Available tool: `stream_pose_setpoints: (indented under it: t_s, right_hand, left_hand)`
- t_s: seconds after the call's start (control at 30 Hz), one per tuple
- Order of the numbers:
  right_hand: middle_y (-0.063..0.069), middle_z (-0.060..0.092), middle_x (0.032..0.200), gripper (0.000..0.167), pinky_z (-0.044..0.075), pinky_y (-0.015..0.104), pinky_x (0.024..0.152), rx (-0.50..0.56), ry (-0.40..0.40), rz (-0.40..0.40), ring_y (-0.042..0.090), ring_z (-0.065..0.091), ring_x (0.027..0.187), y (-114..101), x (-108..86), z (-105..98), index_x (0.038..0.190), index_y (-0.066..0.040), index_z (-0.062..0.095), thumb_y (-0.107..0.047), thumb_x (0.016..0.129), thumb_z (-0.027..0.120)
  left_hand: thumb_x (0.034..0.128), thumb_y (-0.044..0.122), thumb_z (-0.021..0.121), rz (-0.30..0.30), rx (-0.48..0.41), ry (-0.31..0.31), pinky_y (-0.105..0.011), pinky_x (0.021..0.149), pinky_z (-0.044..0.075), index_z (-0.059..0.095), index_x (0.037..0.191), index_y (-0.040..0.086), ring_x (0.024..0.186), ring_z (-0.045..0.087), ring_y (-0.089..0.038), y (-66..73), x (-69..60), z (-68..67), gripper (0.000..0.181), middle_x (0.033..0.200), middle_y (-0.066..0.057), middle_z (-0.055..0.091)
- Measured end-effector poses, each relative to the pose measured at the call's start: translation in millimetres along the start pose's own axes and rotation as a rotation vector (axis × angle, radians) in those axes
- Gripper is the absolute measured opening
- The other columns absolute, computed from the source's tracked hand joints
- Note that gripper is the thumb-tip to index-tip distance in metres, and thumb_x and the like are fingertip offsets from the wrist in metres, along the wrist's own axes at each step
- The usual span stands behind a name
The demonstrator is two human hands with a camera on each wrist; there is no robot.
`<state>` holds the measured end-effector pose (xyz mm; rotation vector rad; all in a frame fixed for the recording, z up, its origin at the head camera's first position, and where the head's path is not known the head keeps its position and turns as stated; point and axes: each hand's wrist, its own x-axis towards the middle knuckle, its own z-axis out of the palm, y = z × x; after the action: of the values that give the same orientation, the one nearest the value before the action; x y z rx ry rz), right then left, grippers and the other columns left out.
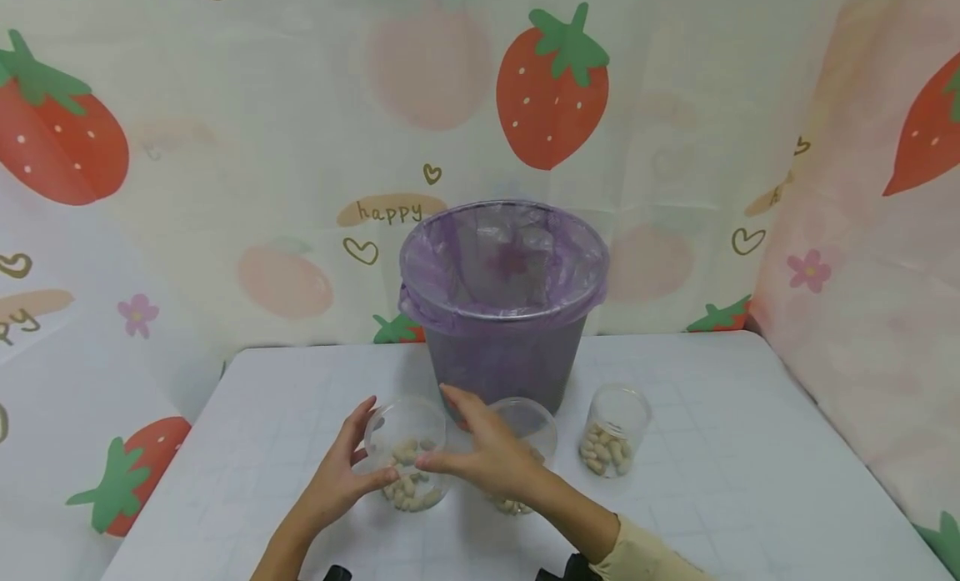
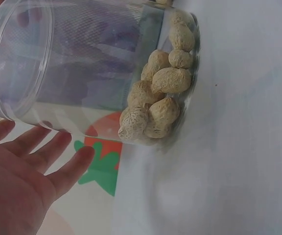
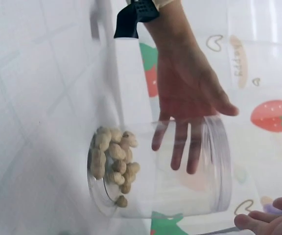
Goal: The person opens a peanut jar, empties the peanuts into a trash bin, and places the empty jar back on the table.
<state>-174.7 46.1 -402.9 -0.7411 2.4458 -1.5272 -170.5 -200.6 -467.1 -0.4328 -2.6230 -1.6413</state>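
A clear plastic jar [image 1: 406, 421] with peanuts [image 2: 171, 80] in its bottom stands upright on the table, between my two hands. My left hand [image 1: 334, 483] is at its left side with the fingers stretched out along the wall; whether they touch it I cannot tell. On the other side is my right hand [image 1: 491, 454], its fingers extended and the thumb reaching in front of the jar. Behind the right hand, a second clear jar [image 1: 534, 416] with peanuts is partly hidden. Further right stands a third jar [image 1: 632, 408], also holding peanuts [image 1: 604, 450].
At the back of the table stands a grey bin [image 1: 502, 360] lined with a purple plastic bag [image 1: 431, 289]. A strawberry-print cloth [image 1: 675, 147] hangs behind and at the sides. The table [image 1: 720, 473] has a white cover.
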Motion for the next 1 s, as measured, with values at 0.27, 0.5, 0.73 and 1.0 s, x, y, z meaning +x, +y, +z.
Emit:
stream_pose_setpoints:
  t_s: [0.27,0.5,0.73,1.0]
  right_hand:
    - [0.013,0.026,0.160,0.108,0.038,0.052,0.112,-0.049,0.031,-0.012,0.032,0.036,0.142,-2,-1.2,18,0.155,-0.008,0.017,-0.045,0.076,0.081]
    - [0.020,0.022,0.159,0.110,0.036,0.058,0.111,0.040,0.099,0.034,0.039,0.030,0.144,6,-4.3,36,0.154,-0.001,0.015,-0.042,0.076,0.081]
    - [0.012,0.044,0.145,0.103,0.041,0.055,0.108,0.159,0.152,-0.010,0.031,0.047,0.131,23,-2.8,54,0.152,-0.007,0.025,-0.033,0.072,0.086]
    - [0.019,0.042,0.147,0.103,0.037,0.059,0.109,0.171,0.178,0.083,0.039,0.043,0.134,38,2.2,66,0.151,-0.006,0.025,-0.032,0.072,0.087]
  left_hand:
    - [0.0815,0.009,0.077,0.027,-0.040,-0.030,-0.065,0.103,0.041,0.017,0.154,0.007,0.142,0.029,-0.048,-7.1,1.3,-1.5,0.094,0.157,-0.028,0.024]
    - [0.0825,0.008,0.076,0.053,-0.116,-0.076,-0.064,0.103,0.040,0.016,0.153,0.001,0.142,0.025,-0.051,-15.0,3.4,-3.6,0.093,0.158,-0.030,0.020]
    - [0.0834,0.010,0.076,0.016,-0.195,-0.120,-0.061,0.108,0.035,0.015,0.153,0.001,0.145,0.020,-0.047,-22.5,4.4,-5.7,0.093,0.159,-0.027,0.018]
    - [0.0835,0.016,0.077,-0.070,-0.236,-0.184,-0.064,0.113,0.026,0.019,0.154,0.008,0.145,0.024,-0.047,-25.3,5.3,-6.4,0.092,0.158,-0.022,0.026]
